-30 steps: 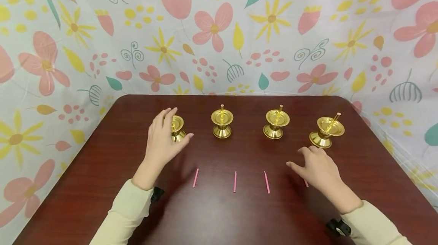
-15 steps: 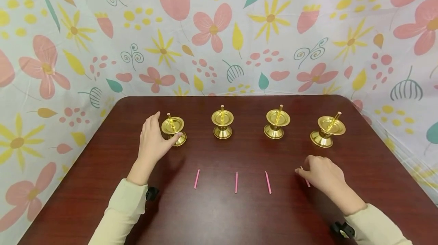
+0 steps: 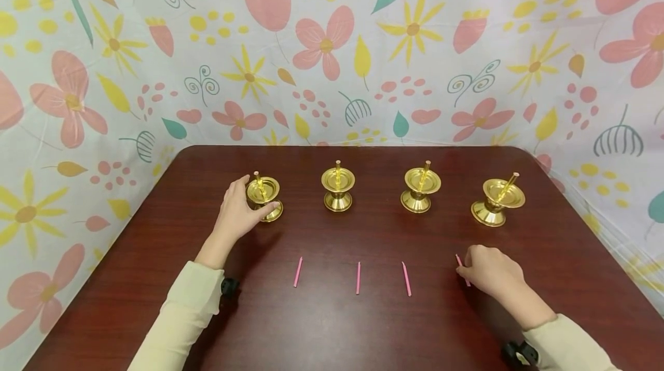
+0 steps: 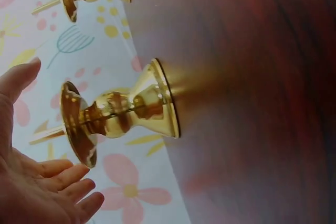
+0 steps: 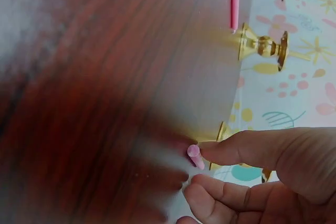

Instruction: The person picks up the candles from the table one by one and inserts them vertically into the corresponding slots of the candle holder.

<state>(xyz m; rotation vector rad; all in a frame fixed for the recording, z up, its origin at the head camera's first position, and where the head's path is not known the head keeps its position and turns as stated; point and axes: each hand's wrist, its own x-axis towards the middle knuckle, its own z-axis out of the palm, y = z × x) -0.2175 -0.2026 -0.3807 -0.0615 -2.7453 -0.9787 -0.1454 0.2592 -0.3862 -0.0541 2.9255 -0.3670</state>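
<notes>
My left hand reaches around the leftmost brass candle holder, thumb in front and fingers behind. In the left wrist view a gap shows between thumb and fingers, with the holder's dish and thin upright tube between them. My right hand is low over the table at the rightmost pink candle. In the right wrist view the thumb tip is right at that candle, while the bent index fingertip shows a small gap from it. The candle lies on the table.
Further brass holders stand along the back: one left of centre, one right of centre, one far right. Three more pink candles lie in front: left, middle, right. A floral cloth hangs behind the dark table.
My left hand has moved left and settled around the leftmost holder. My right hand has come down to the rightmost candle, its thumb and fingers drawing closer together. Holders and other candles stay put.
</notes>
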